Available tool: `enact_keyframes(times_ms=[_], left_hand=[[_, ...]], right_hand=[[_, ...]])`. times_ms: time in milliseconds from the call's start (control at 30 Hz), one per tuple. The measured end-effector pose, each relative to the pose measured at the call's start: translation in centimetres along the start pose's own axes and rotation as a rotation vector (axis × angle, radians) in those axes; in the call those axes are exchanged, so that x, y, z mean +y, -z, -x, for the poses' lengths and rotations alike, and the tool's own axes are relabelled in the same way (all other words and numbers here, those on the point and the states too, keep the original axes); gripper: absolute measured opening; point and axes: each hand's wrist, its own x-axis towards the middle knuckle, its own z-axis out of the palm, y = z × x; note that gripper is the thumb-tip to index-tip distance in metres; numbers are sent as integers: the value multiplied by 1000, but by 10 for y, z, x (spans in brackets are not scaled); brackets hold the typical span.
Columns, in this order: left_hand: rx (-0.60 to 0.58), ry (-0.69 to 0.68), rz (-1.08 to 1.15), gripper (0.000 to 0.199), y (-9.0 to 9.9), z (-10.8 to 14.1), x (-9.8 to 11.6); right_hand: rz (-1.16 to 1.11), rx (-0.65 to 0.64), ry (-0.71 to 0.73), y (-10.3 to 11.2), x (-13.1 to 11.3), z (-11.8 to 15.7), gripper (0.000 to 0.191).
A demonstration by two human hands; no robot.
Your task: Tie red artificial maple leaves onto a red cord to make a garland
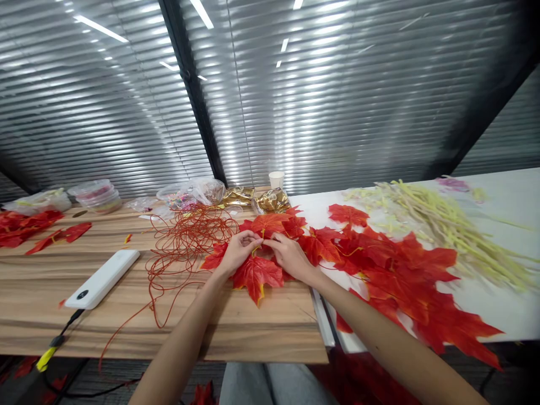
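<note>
Over the wooden table, my left hand (pixel 240 251) and my right hand (pixel 289 256) meet fingertip to fingertip. Both are closed in a pinch at the thin yellow stem of a red artificial maple leaf (pixel 257 275), whose blade spreads out below my fingers. Whether a strand of cord is also in the pinch is too small to tell. More red leaves lie just behind and around my hands. To the left, a loose tangle of thin red cord (pixel 189 236) rests on the wood. A chain of joined red maple leaves (pixel 392 264) stretches off to the right.
A white power bank (pixel 103 279) with a cable lies at left. Along the back stand stacked plastic tubs (pixel 97 196), gold packets (pixel 272 201) and a paper cup (pixel 276 180). Pale yellow strands (pixel 447 225) cover part of the white table (pixel 506 315). Red leaves (pixel 31 225) lie far left.
</note>
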Motion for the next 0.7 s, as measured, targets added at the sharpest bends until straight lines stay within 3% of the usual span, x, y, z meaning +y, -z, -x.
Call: enact_keyframes(times_ms=[333, 533, 700], left_hand=[[-1, -81, -148, 18, 1, 0, -3], [-33, 21, -49, 24, -1, 2, -2], [-21, 82, 158, 27, 1, 0, -5]], right_hand=[[-79, 45, -58, -5, 6, 0, 32], [-15, 18, -64, -6, 7, 0, 32], [-14, 20, -37, -5, 6, 0, 33]])
